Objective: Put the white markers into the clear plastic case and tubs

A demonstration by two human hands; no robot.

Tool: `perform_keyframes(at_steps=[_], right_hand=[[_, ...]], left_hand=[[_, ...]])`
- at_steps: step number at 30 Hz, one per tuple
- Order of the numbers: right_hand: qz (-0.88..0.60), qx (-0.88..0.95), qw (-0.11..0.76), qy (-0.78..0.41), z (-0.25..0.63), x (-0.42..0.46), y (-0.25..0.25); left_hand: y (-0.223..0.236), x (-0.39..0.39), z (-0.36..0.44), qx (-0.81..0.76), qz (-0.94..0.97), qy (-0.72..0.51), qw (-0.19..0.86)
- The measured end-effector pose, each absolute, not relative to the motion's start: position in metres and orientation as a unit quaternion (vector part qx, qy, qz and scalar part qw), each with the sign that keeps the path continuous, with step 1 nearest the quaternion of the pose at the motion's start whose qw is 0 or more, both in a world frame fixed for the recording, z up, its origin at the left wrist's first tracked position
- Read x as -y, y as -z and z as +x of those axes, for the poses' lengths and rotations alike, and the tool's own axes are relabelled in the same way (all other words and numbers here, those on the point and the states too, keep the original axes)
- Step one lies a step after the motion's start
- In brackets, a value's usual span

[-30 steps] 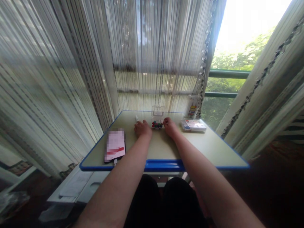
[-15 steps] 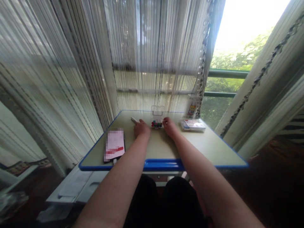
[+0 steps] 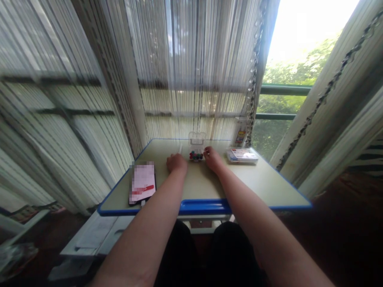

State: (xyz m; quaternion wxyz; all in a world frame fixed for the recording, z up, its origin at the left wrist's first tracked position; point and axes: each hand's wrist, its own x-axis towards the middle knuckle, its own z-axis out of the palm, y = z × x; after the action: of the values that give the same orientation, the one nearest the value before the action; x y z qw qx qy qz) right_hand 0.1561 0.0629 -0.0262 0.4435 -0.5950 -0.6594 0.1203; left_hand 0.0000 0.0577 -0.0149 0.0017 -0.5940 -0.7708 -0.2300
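A clear plastic marker case [image 3: 196, 142] stands with its lid raised near the far edge of the table, several markers [image 3: 196, 156] with red, green and dark caps lying inside. Just left of it is my left hand [image 3: 177, 162], closed around a slim white marker [image 3: 180, 148] that points upward past the fingers. My right hand [image 3: 211, 158] has its curled fingers at the case's right side, gripping the edge; the fingertips are partly hidden.
The table [image 3: 248, 187] has a blue rim. A tablet [image 3: 143, 181] with a blurred screen lies at its left. To the right rests a flat clear box [image 3: 242, 156], with a transparent pouch [image 3: 240, 133] behind it. Sheer curtains [image 3: 191, 71] hang beyond the far edge.
The white marker in my left hand has swung from pointing left to standing nearly upright, closer to the case. My right hand has stayed at the case.
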Motion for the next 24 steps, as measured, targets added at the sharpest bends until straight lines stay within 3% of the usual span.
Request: perform_keyframes(at_steps=[6,15,21,24], right_hand=[[-0.591,0.662,0.444,-0.123,0.157,-0.066,0.028],[-0.601,0.660,0.432,-0.128,0.157,-0.064,0.026],[-0.590,0.665,0.442,-0.121,0.155,-0.067,0.029],[-0.590,0.655,0.456,-0.119,0.155,-0.069,0.032]], left_hand=[[0.010,-0.056,-0.001,0.771,-0.583,0.255,-0.014],[0.002,-0.056,-0.007,0.743,-0.501,0.436,-0.077],[0.000,-0.057,-0.001,0.573,-0.520,0.632,0.021],[0.003,-0.054,0.003,0.459,-0.592,0.659,0.073]])
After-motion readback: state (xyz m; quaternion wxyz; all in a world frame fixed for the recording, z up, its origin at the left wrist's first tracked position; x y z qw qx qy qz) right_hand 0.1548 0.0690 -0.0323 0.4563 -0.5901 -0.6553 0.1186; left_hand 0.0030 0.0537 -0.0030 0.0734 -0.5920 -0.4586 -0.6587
